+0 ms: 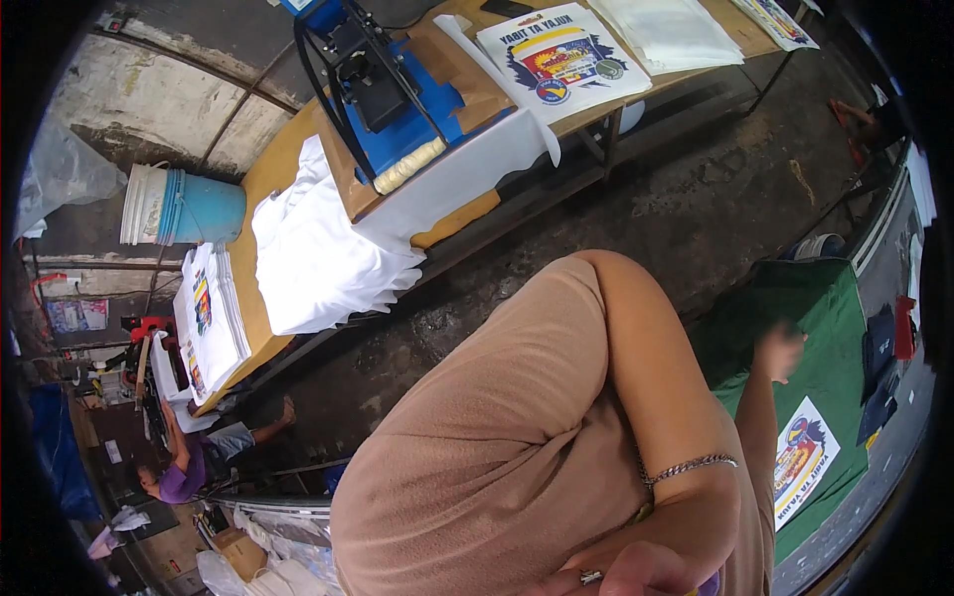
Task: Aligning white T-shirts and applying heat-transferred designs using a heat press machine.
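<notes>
At the lower edge my left hand (636,573), with a ring on one finger, lies by the brown cloth (477,437) over my lap. Its fingers are partly cut off, so what they hold, if anything, cannot be made out. A bare bent limb (661,368) with a silver chain (696,465) around it crosses in front of the cloth. Beyond it, my right hand (780,353) seems to rest on the green cloth (745,308), its middle blurred, fingertips apart. A printed white sheet (805,462) lies on the same cloth, near that forearm.
On the long table stand a blue-and-black press (373,109), piled white cloth (323,258), printed white stacks (561,60) and a blue bucket (204,206). A person in purple (182,477) is at lower left. Another person's legs (857,129) show at far right. Dark floor (696,179) runs between.
</notes>
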Action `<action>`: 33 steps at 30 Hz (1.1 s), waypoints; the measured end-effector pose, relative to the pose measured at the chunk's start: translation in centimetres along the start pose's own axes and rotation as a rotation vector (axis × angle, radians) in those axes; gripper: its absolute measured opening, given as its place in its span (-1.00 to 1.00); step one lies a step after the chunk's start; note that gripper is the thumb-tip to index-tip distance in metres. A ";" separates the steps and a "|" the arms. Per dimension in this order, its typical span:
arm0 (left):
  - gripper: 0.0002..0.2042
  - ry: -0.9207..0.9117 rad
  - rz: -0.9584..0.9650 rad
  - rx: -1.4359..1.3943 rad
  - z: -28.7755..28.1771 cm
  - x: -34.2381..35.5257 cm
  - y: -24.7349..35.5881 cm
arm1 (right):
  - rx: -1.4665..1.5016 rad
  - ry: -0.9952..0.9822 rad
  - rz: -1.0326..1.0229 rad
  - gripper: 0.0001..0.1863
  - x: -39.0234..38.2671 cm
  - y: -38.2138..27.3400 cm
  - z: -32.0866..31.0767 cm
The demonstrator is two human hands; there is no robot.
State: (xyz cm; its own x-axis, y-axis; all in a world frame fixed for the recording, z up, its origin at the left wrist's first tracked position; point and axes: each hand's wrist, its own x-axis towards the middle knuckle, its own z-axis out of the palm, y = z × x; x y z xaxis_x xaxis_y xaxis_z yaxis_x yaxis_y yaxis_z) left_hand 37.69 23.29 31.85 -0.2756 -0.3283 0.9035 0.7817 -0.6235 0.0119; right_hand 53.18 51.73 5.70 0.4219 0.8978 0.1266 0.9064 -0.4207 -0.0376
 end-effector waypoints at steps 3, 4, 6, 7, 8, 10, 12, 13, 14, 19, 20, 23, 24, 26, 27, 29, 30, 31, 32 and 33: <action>-0.51 0.006 -0.011 -0.005 -0.3 -0.2 -0.1 | 0.003 -0.008 -0.005 -0.26 -0.1 -0.1 -0.2; -0.51 0.007 -0.015 -0.007 -0.4 -0.2 -0.2 | -0.014 -0.007 -0.013 -0.26 -0.1 -0.1 -0.3; -0.51 0.011 -0.024 -0.010 -0.5 -0.3 -0.2 | 0.007 -0.013 -0.009 -0.26 -0.2 -0.1 -0.4; -0.51 0.012 -0.027 -0.011 -0.6 -0.3 -0.3 | 0.009 -0.009 -0.007 -0.26 -0.2 -0.2 -0.5; -0.51 0.013 -0.031 -0.013 -0.6 -0.4 -0.4 | 0.009 -0.010 -0.006 -0.26 -0.3 -0.2 -0.5; -0.51 0.015 -0.038 -0.018 -0.7 -0.5 -0.5 | 0.000 -0.013 -0.005 -0.26 -0.2 -0.2 -0.5; -0.51 0.018 -0.044 -0.022 -0.8 -0.6 -0.6 | 0.009 -0.013 -0.004 -0.26 -0.2 -0.2 -0.4; -0.51 0.020 -0.048 -0.024 -0.9 -0.6 -0.6 | 0.017 -0.012 -0.004 -0.26 -0.2 -0.2 -0.4; -0.51 0.021 -0.051 -0.026 -0.9 -0.7 -0.7 | 0.017 -0.012 -0.003 -0.26 -0.2 -0.1 -0.3; -0.50 0.039 -0.065 -0.036 -1.2 -0.9 -1.1 | -0.003 -0.005 -0.006 -0.26 -0.1 0.0 -0.1; -0.50 0.046 -0.065 -0.041 -1.2 -0.9 -1.4 | 0.014 0.010 -0.006 -0.26 -0.1 0.0 -0.1; -0.50 0.074 -0.058 -0.059 -1.1 -1.0 -2.2 | 0.011 -0.003 -0.008 -0.25 -0.2 -0.1 -0.3; -0.50 0.084 -0.054 -0.065 -1.1 -1.0 -2.6 | 0.006 -0.006 -0.010 -0.25 -0.2 -0.1 -0.4; -0.50 0.101 -0.047 -0.078 -1.1 -1.0 -3.5 | 0.007 -0.003 -0.011 -0.25 -0.3 -0.2 -0.6; -0.50 0.109 -0.043 -0.084 -1.1 -0.9 -4.0 | 0.008 -0.005 -0.006 -0.25 -0.4 -0.2 -0.6; -0.50 0.125 -0.034 -0.097 -1.1 -0.8 -5.2 | 0.008 -0.009 0.006 -0.24 -0.5 -0.4 -0.8; -0.50 0.135 -0.029 -0.102 -1.1 -0.7 -5.8 | 0.015 0.002 0.005 -0.24 -0.5 -0.4 -0.9; -0.50 0.147 -0.022 -0.108 -1.1 -0.6 -6.5 | 0.002 -0.009 0.007 -0.24 -0.6 -0.5 -0.9; -0.50 0.159 -0.015 -0.112 -1.1 -0.4 -7.3 | -0.017 -0.016 0.006 -0.24 -0.6 -0.5 -1.0; -0.50 0.172 -0.007 -0.116 -1.0 -0.3 -8.1 | -0.012 -0.014 0.007 -0.23 -0.6 -0.5 -1.1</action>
State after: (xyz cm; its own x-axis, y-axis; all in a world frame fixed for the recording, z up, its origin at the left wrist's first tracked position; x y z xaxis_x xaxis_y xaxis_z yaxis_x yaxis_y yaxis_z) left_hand 30.86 27.75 31.10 -0.3801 -0.4335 0.8171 0.7127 -0.7003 -0.0400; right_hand 52.42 51.22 6.74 0.4286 0.8965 0.1124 0.9032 -0.4284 -0.0269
